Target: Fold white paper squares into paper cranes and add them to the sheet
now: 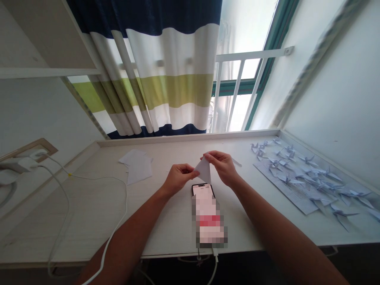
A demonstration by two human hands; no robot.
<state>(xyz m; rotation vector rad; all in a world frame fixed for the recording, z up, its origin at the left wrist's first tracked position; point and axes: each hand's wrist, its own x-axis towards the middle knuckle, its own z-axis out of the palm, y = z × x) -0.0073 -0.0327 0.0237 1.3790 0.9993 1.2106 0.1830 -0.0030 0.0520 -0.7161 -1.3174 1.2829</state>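
Holding a small white folded paper triangle [204, 170] above the pale wooden desk [166, 221], both hands met just beyond the far end of the black smartphone [208, 215], which lay flat on the desk near its front edge. The left hand [178, 179] pinched the triangle's left corner between thumb and fingertips, closed narrowly on the paper. The right hand [223, 166] gripped the triangle's upper edge from the other side, its fingers curled tightly over the fold. The paper hung clear of the desk, directly over the phone's top end.

The phone's screen was blurred out, so no writing could be read on it; a white cable [215, 261] ran from its near end over the desk edge. To the left of the phone and farther back lay a few loose white paper sheets [137, 164]. A long white charging cable [118, 221] looped across the desk left of the phone, leading to a white plug [18, 163] at a wall socket. To the right of the phone, many pale folded paper cranes [308, 178] were spread over a printed sheet [285, 186], whose text was too small to read. Behind the desk hung a striped navy, white and green curtain [166, 79] beside a window with white railing [237, 91].
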